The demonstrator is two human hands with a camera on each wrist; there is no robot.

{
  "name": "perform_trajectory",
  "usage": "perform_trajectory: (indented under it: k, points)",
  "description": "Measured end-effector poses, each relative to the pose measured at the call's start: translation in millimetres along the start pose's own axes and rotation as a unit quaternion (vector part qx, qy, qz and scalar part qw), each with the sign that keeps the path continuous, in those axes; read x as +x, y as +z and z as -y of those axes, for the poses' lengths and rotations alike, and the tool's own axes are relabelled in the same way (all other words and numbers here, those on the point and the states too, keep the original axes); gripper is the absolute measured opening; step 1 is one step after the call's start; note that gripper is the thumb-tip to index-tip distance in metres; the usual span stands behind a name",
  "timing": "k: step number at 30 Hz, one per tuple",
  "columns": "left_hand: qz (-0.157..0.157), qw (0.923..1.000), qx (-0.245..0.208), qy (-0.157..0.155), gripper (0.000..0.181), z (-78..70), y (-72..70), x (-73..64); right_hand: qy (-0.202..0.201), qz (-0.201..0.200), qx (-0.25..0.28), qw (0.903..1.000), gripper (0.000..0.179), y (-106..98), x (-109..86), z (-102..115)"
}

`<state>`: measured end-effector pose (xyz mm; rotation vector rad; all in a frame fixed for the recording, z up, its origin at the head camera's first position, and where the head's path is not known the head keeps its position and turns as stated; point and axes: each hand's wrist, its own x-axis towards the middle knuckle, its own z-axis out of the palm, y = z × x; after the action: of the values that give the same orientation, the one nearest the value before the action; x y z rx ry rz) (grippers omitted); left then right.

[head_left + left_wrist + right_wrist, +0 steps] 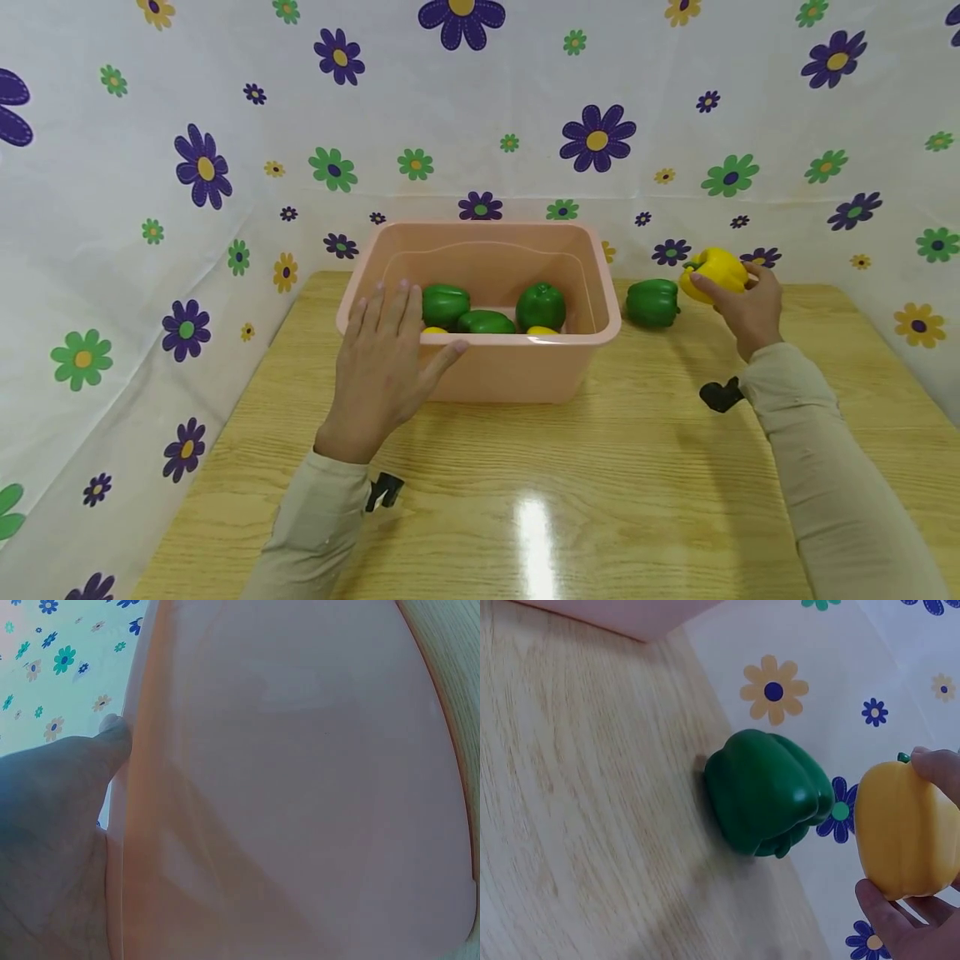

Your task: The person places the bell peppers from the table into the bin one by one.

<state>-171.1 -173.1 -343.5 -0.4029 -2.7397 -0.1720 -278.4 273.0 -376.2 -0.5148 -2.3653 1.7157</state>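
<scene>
My right hand grips a yellow bell pepper above the table, thumb on one side and fingers on the other. Just left of it, a green bell pepper lies on the table; the right wrist view shows this green pepper apart from the held yellow one. My left hand rests with straight fingers on the front left rim of a pink plastic bin. Inside the bin are green peppers and parts of yellow ones, partly hidden by the front wall.
The wooden table runs back to a white cloth printed with flowers, which also hangs along the sides. Black wrist mounts stick out from both sleeves, close above the tabletop.
</scene>
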Motion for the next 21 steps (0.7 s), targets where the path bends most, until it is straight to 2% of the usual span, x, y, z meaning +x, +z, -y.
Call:
perform_trajectory:
  k: [12, 21]
  points:
    - [0.015, 0.9999, -0.003, -0.008, 0.097, -0.5, -0.7, -0.2, -0.044, 0.002, 0.005, 0.999, 0.098, 10, -9.3, 22]
    - [0.012, 0.9999, -0.001, -0.007, 0.096, -1.0, -1.4, -0.1, -0.078, 0.014, 0.015, 0.9967, 0.098, 16, -16.9, 42]
